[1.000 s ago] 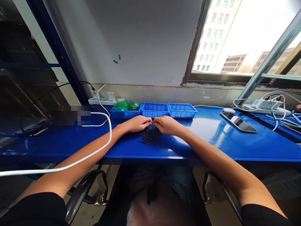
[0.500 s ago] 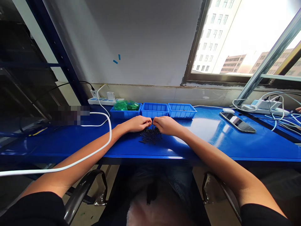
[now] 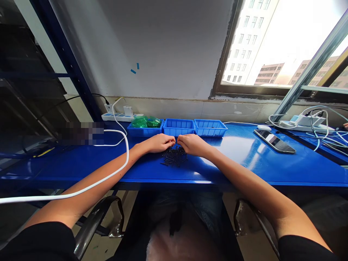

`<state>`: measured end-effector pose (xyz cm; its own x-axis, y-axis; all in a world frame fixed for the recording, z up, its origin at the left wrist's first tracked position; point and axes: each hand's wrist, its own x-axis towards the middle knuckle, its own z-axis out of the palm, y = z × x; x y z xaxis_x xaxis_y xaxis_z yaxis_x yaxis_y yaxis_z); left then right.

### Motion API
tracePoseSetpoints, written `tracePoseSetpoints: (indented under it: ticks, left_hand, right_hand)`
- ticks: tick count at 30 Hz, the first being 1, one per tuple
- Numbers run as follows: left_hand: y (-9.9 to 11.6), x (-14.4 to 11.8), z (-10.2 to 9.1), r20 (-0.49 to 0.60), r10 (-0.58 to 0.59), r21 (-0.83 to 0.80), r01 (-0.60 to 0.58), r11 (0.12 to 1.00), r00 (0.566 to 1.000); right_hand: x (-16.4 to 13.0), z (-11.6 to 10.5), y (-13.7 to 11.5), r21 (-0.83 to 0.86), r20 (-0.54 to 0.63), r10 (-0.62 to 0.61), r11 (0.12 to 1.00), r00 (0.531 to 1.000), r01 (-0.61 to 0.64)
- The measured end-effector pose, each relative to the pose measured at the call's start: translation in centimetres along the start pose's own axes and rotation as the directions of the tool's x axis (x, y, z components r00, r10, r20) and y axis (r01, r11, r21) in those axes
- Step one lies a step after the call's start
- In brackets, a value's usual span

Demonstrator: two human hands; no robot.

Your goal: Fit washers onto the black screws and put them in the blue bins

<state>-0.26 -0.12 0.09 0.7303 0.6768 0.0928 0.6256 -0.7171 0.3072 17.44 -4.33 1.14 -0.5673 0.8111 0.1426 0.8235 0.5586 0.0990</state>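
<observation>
Left hand (image 3: 159,142) and right hand (image 3: 192,144): curled, fingertips meeting, contents indiscernible | heap of small black screws (image 3: 174,157): on blue table (image 3: 244,159), just below both hands | three blue plastic bins: left bin (image 3: 145,127) holds green pieces (image 3: 146,121); middle bin (image 3: 179,127) and right bin (image 3: 211,127) contents not discernible.

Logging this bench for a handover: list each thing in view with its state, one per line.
left hand: curled, fingertips meeting the right's
right hand: curled, at the pile
black screws: loose heap on the bench
left bin: holds green pieces
middle bin: contents hidden
right bin: contents hidden
phone: flat, screen dark
</observation>
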Motion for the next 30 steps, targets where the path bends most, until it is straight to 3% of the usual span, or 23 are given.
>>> tracePoseSetpoints:
  ticks: [30]
  left_hand:
    - [-0.41,0.08,0.3,-0.012,0.042,-0.011,-0.042,0.999,0.999]
  right_hand:
    - [0.11,0.35,0.11,-0.011,-0.023,0.008,1.0,1.0,-0.009]
